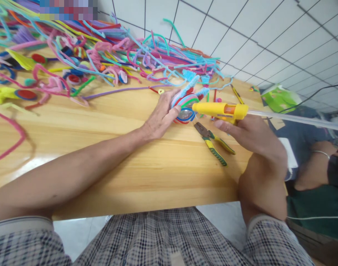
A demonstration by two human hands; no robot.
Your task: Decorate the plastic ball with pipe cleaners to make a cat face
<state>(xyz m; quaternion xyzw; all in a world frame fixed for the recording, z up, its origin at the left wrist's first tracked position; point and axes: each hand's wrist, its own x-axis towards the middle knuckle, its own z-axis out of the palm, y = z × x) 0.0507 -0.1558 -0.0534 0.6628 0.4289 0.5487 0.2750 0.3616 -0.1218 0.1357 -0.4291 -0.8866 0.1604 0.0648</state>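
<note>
My left hand (164,114) is closed around a pipe-cleaner craft piece (187,101). Light blue ear-like points with red stand up from it, and coloured bands curve around a round, shiny middle. In my right hand (241,129) is a yellow glue gun (221,109), its nozzle pointing left at the craft piece, very close to it. Whether the nozzle touches cannot be told. A long clear glue stick (290,119) juts from the back of the gun. Just below the nozzle, pliers (211,142) with green and yellow handles lie on the table, jaws toward the craft piece.
Loose pipe cleaners (102,55) in many colours cover the back of the wooden table (116,177), up to the white tiled wall (226,33). A yellow pencil-like stick (237,94) and a green bag (281,98) are at the right. Another person's arm (313,166) is beside my right arm.
</note>
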